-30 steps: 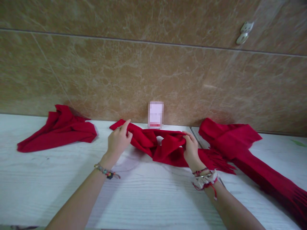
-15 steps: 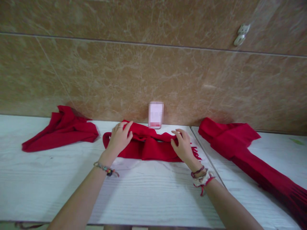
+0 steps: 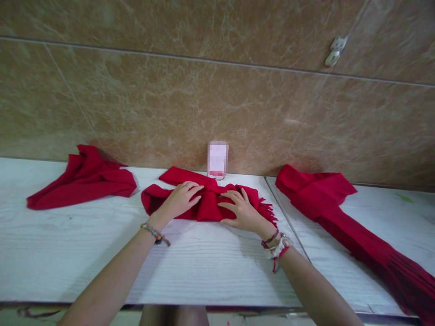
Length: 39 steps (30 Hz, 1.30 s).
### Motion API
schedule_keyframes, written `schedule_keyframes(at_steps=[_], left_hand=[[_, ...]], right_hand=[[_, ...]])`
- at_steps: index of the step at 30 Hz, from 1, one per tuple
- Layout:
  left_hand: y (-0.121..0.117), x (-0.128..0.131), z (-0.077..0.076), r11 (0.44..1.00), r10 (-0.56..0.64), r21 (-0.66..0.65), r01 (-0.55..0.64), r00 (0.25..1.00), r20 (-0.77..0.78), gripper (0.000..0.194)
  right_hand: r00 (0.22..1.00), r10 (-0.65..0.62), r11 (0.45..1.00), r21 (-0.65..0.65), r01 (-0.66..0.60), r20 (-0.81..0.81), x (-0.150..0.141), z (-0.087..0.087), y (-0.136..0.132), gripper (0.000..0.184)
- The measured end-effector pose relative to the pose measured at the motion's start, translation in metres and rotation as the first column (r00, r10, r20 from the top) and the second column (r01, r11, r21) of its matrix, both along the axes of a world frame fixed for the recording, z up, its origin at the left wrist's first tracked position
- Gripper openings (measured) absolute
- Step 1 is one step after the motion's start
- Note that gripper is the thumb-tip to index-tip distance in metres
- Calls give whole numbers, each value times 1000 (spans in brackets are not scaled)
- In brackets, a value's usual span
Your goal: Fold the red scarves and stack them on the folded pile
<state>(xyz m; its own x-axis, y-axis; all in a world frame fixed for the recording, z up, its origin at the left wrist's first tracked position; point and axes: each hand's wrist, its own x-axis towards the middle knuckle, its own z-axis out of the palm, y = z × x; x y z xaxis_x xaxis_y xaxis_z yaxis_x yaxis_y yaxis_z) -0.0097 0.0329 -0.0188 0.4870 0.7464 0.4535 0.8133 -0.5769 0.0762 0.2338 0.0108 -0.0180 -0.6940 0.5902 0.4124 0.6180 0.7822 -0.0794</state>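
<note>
A red fringed scarf (image 3: 208, 208), folded into a bow-like shape with a gathered middle, lies on the white table (image 3: 190, 267). My left hand (image 3: 180, 199) rests over its left half, fingers stretched toward the middle. On the right half lies my right hand (image 3: 241, 210), its fingers spread and pointing to the gathered centre. Neither hand visibly grips the cloth. Fringe shows at the scarf's right end, beyond my right hand. Parts of the cloth under both palms are hidden.
A crumpled red cloth (image 3: 84, 183) lies at the left. Another red fringed scarf (image 3: 340, 222) stretches to the right edge, across a table seam. A phone-like device (image 3: 217, 160), its screen blurred, leans on the tiled wall (image 3: 152, 104). A white cat-shaped hook (image 3: 335, 50) sits higher up.
Both hands have moved inward from the scarf's ends toward its gathered middle. The upper left flap of cloth is now uncovered. The view has shifted slightly.
</note>
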Motion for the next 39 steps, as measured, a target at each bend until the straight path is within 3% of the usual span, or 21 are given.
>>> schedule_keyframes(at_steps=[3,6,11,16,20,24,27,29,31,33,36,39], left_hand=[[-7,8,4,986,-144,-83,147,989,37,33],[-13,14,5,963,-192,-173,206,977,93,42],[-13,20,-2,948,-115,-251,195,947,301,52],[-8,24,-8,926,-45,-289,241,834,550,45],[-5,22,-3,920,36,-314,234,748,662,37],[-3,20,4,922,90,-316,223,670,736,35],[-4,17,9,963,135,-251,94,637,759,34],[-4,11,12,983,184,-155,-103,646,741,30],[-3,4,13,955,246,-54,-291,681,689,29],[-1,1,12,935,290,-20,-355,729,620,32],[-3,9,7,968,235,-63,-244,781,579,37],[-16,29,4,999,35,-16,-31,809,587,35]], right_hand=[[999,-2,999,44,5,-54,-2,-1,2,14],[986,-23,993,110,41,-168,-3,-2,4,19],[940,-66,977,171,129,-335,-1,0,2,23],[916,-36,965,223,136,-400,1,4,-2,24],[938,2,968,236,86,-348,3,4,2,26],[982,-21,989,143,49,-186,5,1,8,27],[996,-27,995,93,34,-81,4,0,9,24],[996,-52,993,104,59,-71,3,2,8,23],[991,-81,988,126,94,-108,2,4,6,21],[982,-109,983,131,130,-155,1,5,5,20],[966,-135,984,82,156,-221,0,3,4,22],[940,-91,995,10,100,-330,-1,0,3,31]])
